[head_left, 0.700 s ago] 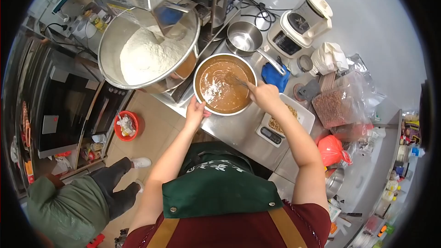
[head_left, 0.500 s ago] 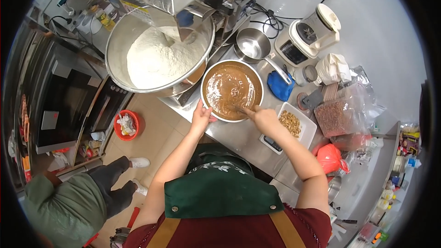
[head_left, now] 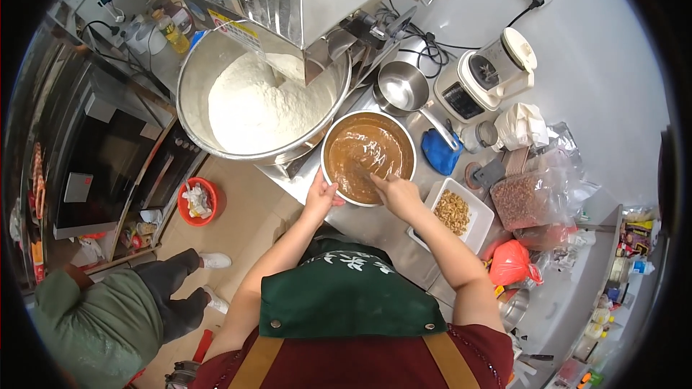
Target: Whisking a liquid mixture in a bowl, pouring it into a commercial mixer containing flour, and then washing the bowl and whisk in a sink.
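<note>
On the steel counter, near its front edge, one bowl of brown batter sits hemmed between one big mixer bowl of white dough and one white tray of nuts. The left hand grips its rim; the right hand is closed around a stirring tool.

bowl silver, mix glossy brown | big mixer bowl steel, dough white | cloth blue, 3 o'clock of bowl | tray white, nuts tan | bag red | bucket red | apron green w/ white print
</note>
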A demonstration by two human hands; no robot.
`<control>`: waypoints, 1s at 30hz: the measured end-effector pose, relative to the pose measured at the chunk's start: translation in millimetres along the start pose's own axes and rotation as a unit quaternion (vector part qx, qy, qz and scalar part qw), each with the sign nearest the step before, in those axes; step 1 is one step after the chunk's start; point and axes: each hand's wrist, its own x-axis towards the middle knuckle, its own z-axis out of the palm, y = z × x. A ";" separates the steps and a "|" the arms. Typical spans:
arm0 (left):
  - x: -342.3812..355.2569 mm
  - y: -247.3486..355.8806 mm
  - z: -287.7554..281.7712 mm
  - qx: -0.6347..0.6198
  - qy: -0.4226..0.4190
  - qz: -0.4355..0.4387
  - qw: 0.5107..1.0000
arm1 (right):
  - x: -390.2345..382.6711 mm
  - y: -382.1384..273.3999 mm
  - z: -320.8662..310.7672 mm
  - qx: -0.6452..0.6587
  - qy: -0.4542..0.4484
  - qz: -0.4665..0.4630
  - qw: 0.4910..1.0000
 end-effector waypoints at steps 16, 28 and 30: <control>-2.8 2.5 -1.3 0.006 0.010 -0.015 1.000 | -1.9 31.1 -32.7 -0.003 -0.095 0.061 0.994; -10.8 1.5 -4.6 0.001 0.019 -0.023 1.000 | 0.5 27.3 -42.7 -0.029 -0.099 0.106 0.989; -9.5 -3.1 -7.4 0.000 0.020 -0.017 1.000 | -7.7 20.1 -41.8 -0.011 -0.147 0.034 0.989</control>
